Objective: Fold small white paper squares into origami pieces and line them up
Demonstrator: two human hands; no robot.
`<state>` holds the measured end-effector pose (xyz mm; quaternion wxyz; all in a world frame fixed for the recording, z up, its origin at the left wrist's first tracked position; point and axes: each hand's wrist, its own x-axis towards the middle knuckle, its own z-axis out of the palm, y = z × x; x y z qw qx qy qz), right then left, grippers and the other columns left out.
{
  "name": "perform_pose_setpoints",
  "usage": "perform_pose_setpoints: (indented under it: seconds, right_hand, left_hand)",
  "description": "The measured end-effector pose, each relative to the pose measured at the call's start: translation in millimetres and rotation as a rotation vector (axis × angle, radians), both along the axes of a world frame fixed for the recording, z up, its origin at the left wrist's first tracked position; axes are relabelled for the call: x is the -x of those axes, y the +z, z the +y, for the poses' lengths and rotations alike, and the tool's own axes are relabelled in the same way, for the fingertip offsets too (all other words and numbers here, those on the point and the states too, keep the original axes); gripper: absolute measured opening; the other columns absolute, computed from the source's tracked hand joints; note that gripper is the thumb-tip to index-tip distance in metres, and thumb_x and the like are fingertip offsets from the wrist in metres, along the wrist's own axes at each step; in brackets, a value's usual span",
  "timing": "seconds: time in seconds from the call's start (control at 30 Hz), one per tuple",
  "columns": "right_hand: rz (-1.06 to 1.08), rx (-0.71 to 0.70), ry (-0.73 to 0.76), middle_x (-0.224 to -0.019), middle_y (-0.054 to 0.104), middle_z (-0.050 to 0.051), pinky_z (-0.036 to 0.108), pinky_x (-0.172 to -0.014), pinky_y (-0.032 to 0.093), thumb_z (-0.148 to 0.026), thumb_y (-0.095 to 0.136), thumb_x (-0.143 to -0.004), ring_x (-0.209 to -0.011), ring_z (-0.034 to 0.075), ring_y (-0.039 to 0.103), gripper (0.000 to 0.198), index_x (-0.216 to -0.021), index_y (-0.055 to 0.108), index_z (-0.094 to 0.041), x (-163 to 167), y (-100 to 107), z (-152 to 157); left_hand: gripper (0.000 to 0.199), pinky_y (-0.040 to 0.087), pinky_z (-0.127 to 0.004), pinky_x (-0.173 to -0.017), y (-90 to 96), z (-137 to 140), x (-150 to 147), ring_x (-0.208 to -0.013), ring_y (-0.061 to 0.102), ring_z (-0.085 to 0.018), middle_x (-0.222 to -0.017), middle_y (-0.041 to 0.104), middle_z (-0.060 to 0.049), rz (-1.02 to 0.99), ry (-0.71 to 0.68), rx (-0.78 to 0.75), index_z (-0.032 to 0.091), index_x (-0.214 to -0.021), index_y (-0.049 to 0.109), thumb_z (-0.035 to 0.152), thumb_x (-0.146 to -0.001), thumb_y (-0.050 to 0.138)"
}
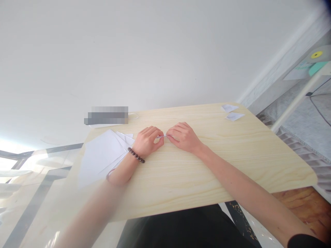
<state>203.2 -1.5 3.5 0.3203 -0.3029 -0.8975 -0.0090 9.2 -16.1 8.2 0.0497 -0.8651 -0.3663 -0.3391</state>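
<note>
Over the middle of the wooden table (176,182), both hands pinch one small folded piece of paper (164,136), seen nearly edge-on. My left hand (148,140), with a dark bead bracelet (136,155) at the wrist, is closed on its left end. My right hand (184,137) is closed on the right end, fingertips close to those of the left. Most of the paper is hidden by the fingers. Beside my left forearm lie several white paper sheets (100,155), fanned out and overlapping.
Two small folded paper pieces (234,116) lie at the table's far right corner. A blurred-out object (107,116) with a white cable (133,115) stands at the back left. A wall (155,62) rises behind the table. A pale pole (297,100) stands off to the right.
</note>
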Motion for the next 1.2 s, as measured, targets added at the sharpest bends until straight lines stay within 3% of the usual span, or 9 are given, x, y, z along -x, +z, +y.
perform_pose_setpoints:
  seconds: [1.2]
  right_hand:
    - [-0.012,-0.045,0.033,-0.088,0.065,0.002,0.029,-0.074,0.034,-0.023,0.043,-0.087,-0.081,0.014,0.05,0.017,-0.087,0.06,-0.019,-5.7,0.7,2.9]
  left_hand:
    - [0.003,0.043,-0.027,-0.068,2.3,-0.2,1.7,-0.069,0.055,-0.013,-0.074,0.062,-0.001,-0.033,-0.027,-0.049,0.017,-0.075,0.056,0.015,-0.074,0.054]
